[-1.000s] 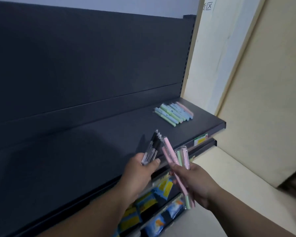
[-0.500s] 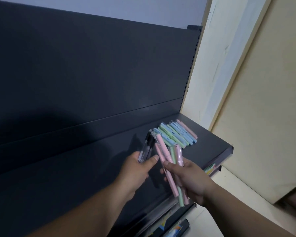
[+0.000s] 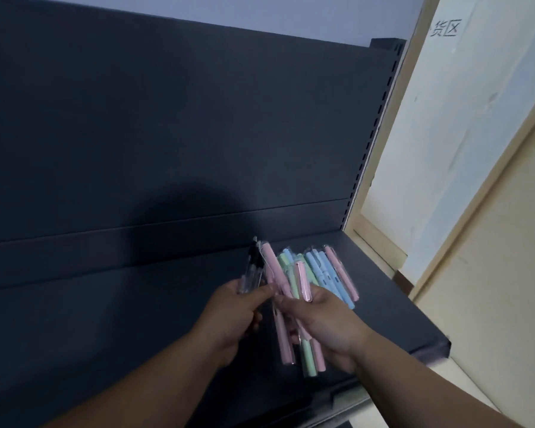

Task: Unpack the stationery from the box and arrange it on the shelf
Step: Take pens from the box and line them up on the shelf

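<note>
Two bundles hover over the dark shelf [image 3: 121, 319]; the left hand [image 3: 229, 313] pinches clear black-capped pens [image 3: 254, 273]; the right hand [image 3: 322, 322] grips pink and green pens [image 3: 283, 338], long axes pointing away toward the laid pastel row [image 3: 331, 276] just beyond its fingers, so it seems nearer.

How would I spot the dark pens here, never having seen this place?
Start at the dark shelf, near its right end. There the left hand grips the dark pens. Unlike the pastel pens beside them, they have clear barrels and black tops.
</note>
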Motion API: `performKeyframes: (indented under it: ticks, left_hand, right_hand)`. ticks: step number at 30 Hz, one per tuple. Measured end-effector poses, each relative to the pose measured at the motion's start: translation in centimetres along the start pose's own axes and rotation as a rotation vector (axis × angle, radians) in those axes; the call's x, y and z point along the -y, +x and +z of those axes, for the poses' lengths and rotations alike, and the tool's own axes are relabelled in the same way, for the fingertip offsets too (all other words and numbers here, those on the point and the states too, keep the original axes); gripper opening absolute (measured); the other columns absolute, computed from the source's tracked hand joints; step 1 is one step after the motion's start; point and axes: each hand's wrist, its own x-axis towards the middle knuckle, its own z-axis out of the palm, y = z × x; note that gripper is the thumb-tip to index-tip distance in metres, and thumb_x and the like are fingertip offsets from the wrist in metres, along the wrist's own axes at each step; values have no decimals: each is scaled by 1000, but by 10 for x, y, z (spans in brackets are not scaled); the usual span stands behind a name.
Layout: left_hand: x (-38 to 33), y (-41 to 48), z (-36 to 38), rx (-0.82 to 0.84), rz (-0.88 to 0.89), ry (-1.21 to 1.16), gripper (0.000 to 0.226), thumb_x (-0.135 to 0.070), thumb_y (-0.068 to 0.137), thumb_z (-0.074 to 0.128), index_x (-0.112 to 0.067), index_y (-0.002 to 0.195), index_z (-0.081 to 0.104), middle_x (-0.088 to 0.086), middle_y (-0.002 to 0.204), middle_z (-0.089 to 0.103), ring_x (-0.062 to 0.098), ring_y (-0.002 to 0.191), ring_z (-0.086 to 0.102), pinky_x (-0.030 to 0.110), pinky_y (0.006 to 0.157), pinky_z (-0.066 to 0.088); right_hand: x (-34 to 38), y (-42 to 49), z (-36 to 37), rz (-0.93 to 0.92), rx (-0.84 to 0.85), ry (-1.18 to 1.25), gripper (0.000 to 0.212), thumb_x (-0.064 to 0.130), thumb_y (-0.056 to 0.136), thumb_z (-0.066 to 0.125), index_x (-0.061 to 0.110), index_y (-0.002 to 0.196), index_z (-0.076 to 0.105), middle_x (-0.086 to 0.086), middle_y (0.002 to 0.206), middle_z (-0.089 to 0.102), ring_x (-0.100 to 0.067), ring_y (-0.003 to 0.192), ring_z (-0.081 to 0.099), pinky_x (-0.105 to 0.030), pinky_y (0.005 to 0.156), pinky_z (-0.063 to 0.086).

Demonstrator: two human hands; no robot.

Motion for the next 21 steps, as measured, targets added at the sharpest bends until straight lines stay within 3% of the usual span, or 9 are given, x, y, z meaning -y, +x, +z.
performKeyframes:
  ticks: [2, 5, 7, 13, 15, 19, 21]
  left_hand:
    - [1, 5, 26, -46, 1, -20, 19, -23, 85, 69, -11, 99, 66, -3, 64, 61, 6, 46, 46, 20, 44, 40]
    - [1, 12, 57, -133, 29, -43, 13, -22, 89, 65, -11, 95, 65, -11, 50, 58, 2, 40, 48, 18, 43, 40]
    - [3, 13, 69, -190, 46, -19, 10, -21, 92, 61, -11, 93, 63, -13, 45, 56, -1, 39, 48, 16, 42, 41]
    - [11, 14, 86, -283, 54, 124, 13, -24, 93, 59, -13, 98, 62, 0, 64, 52, 9, 51, 45, 21, 46, 43]
    - [10, 14, 92, -289, 70, 144, 11, -24, 93, 59, -14, 95, 62, -4, 54, 48, 7, 48, 44, 19, 44, 42]
    - [10, 13, 101, -296, 92, 150, 10, -23, 93, 59, -14, 96, 63, -6, 51, 50, 5, 43, 46, 16, 42, 40]
    - [9, 13, 105, -295, 80, 142, 9, -22, 93, 58, -15, 98, 63, -7, 49, 52, 4, 40, 47, 15, 40, 39]
  right_hand:
    - [6, 6, -26, -15, 23, -93, 23, 28, 89, 68, 15, 108, 69, -6, 103, 74, -19, 98, 69, -35, 91, 54]
    - [15, 15, -65, -2, -80, -191, 14, 25, 91, 65, 14, 98, 67, -7, 94, 73, -19, 84, 68, -24, 70, 55]
    - [21, 21, -94, 11, -175, -275, 17, 26, 92, 63, 10, 96, 65, -9, 86, 67, -19, 72, 61, -23, 59, 51]
    - [18, 51, -158, 75, -337, -576, 14, 23, 93, 56, 10, 89, 58, -6, 77, 62, -15, 58, 56, -18, 41, 37]
    - [11, 59, -163, 115, -309, -635, 17, 26, 93, 56, 9, 91, 58, -7, 79, 65, -16, 58, 60, -21, 44, 42]
    - [4, 69, -170, 104, -298, -677, 23, 32, 91, 56, 10, 86, 62, -5, 72, 70, -20, 57, 69, -33, 66, 58]
    - [6, 70, -174, 74, -317, -761, 24, 36, 92, 55, 14, 83, 59, -4, 73, 68, -20, 61, 68, -29, 59, 53]
